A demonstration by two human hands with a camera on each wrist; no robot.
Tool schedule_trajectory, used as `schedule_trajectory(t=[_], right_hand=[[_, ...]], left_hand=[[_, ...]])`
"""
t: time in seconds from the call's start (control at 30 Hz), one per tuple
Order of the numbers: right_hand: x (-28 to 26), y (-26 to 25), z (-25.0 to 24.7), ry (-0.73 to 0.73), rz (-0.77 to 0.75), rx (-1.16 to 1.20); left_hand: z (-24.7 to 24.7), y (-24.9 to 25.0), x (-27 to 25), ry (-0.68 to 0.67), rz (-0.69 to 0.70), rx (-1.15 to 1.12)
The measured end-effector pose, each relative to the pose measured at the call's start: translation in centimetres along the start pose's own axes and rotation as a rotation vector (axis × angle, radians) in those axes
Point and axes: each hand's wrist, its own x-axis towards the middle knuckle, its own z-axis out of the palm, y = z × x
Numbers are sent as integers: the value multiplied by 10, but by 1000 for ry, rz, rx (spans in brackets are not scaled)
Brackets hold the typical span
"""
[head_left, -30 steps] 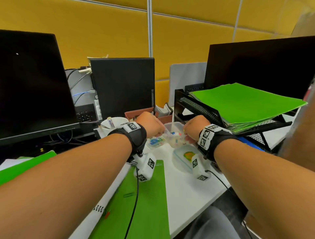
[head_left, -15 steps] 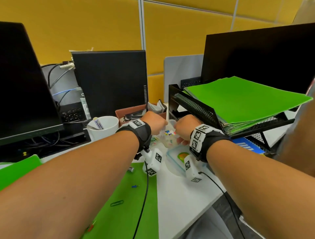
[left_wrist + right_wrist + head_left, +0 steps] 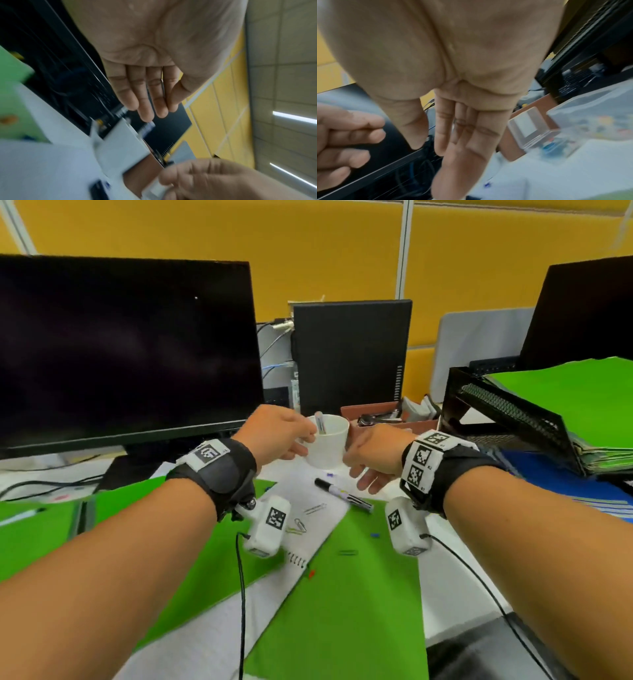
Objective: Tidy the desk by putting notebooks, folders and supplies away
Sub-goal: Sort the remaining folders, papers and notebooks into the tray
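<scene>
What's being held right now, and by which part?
Cannot tell for sure: left hand and right hand flank the white cup at its sides, but no closed grip shows.

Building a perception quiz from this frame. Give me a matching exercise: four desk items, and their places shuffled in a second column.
Items:
1. white cup
2. black marker
3. green folders
4. paper clips

Places:
A. stacked on the black mesh tray
B. lying on the white notebook page, below the cup
C. between the two hands, in front of the monitor
D. loose on the spiral notebook, near the left wrist camera

Pairs: 1-C, 2-B, 3-A, 4-D
</scene>
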Motion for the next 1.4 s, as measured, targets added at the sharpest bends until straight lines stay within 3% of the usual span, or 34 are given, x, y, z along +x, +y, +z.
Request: schedule_trajectory(t=[0.1, 0.23, 0.47, 0.7, 0.9, 1.07, 1.2, 1.4], right_hand=[[-2, -30, 49, -91, -28, -38], [1, -57, 105, -114, -96, -208], [21, -77, 146, -110, -94, -519], [36, -86, 158, -183, -66, -583], [35, -93, 167, -183, -114, -605], [36, -94, 173, -153, -147, -626], [44, -91, 178, -121, -175, -508], [46, -90, 178, -222, -243, -253]], left_hand=[[-67, -23, -20, 121, -112, 76], [-159, -57, -47, 169, -260, 335], [-259, -118, -95, 231, -587, 444], [-252, -153, -102, 168, -698, 670], [-233, -160, -101, 71, -753, 689], [-234, -158, -110, 80, -758, 677], [-244, -164, -112, 133, -767, 645], [-259, -165, -116, 195, -786, 633]])
